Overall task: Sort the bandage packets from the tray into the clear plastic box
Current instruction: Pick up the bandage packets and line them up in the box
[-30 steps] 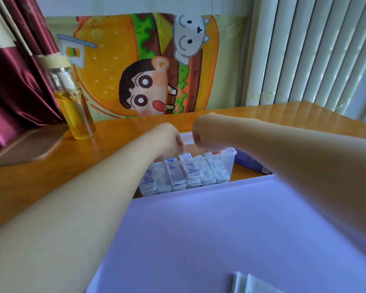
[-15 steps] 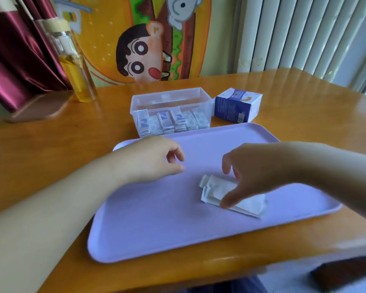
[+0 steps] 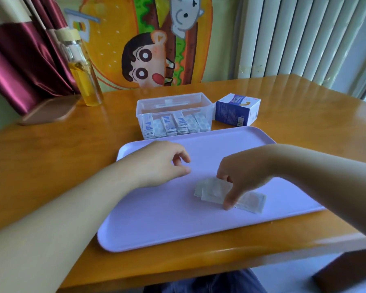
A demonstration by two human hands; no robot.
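Centre right: white paper bandage packets point(image 3: 211, 190) on lilac plastic tray point(image 3: 156, 218), pinched by right hand point(image 3: 247, 174); left hand point(image 3: 161, 163) alongside, loosely curled, empty.

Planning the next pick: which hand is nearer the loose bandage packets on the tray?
Right. The right hand is on the bandage packets, thumb and fingers pinching the pile; the left hand hovers apart to their left over the tray.
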